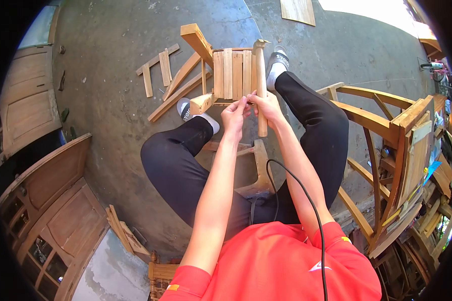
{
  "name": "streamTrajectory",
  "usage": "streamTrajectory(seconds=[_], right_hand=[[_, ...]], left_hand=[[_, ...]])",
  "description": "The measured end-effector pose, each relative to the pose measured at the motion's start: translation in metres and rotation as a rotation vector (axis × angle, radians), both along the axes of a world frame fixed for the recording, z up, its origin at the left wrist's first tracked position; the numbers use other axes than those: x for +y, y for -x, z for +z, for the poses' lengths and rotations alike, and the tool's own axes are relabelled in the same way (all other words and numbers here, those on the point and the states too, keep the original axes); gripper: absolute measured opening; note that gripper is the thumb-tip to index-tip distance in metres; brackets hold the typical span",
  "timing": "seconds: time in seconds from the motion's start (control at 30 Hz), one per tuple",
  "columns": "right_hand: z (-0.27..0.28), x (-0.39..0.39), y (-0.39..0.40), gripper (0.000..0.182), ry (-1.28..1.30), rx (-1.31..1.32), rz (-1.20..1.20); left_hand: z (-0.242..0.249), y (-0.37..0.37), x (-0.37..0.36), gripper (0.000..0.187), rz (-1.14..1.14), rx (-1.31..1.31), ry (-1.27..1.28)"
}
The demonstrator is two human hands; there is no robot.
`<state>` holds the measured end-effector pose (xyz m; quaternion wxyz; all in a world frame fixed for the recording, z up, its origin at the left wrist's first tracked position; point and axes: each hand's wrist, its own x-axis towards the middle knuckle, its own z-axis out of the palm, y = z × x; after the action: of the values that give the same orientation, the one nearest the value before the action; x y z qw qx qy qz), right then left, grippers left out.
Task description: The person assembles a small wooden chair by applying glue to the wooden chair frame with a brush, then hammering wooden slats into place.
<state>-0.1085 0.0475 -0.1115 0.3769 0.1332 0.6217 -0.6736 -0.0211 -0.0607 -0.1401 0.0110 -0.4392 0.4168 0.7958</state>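
Between our knees, on the concrete floor [115, 75], stood the slatted wooden frame [232, 74]. From the head view, our left hand [234, 116] pinched closed at the frame's lower edge, beside a cut block end [202, 104]. Our right hand [266, 106] gripped the upright post [261, 90]. Loose offcuts [158, 70] lay just left. In our judgement, the post could have twisted out of its joint under uneven pressure; pinched fingertips were a further hazard.

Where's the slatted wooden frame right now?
The slatted wooden frame stands on the concrete floor between the person's feet, just beyond both hands.
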Motion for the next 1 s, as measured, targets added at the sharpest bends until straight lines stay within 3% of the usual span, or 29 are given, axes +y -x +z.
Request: streamTrajectory(seconds=[0.07, 0.17, 0.33, 0.43, 0.6, 0.7, 0.83, 1.0], right_hand=[[0.007, 0.003, 0.000, 0.015, -0.027, 0.040, 0.021], [0.025, 0.015, -0.008, 0.018, -0.242, 0.219, 0.130], [0.065, 0.033, -0.051, 0.025, -0.434, 0.414, 0.235], [0.058, 0.041, -0.087, 0.027, -0.480, 0.474, 0.245], [0.044, 0.046, -0.122, 0.024, -0.402, 0.226, 0.257], [0.036, 0.045, -0.133, 0.023, -0.295, 0.047, 0.178], [0.032, 0.044, -0.136, 0.026, -0.291, -0.091, 0.114], [0.085, 0.034, -0.127, 0.017, -0.165, 0.307, 0.024]], left_hand=[[0.019, -0.003, 0.001, 0.028, -0.045, -0.031, 0.006], [0.042, -0.013, -0.009, 0.021, -0.489, 0.012, 0.508], [0.082, -0.041, -0.006, 0.028, -0.745, 0.190, 1.032], [0.105, -0.064, 0.000, 0.020, -0.866, 0.050, 0.796], [0.110, -0.090, 0.000, 0.015, -0.983, -0.116, 0.755], [0.084, -0.095, -0.011, 0.016, -0.994, -0.094, 0.632], [0.078, -0.109, -0.014, 0.023, -0.961, -0.142, 0.766], [0.077, -0.109, -0.012, 0.025, -0.890, -0.091, 0.712]])
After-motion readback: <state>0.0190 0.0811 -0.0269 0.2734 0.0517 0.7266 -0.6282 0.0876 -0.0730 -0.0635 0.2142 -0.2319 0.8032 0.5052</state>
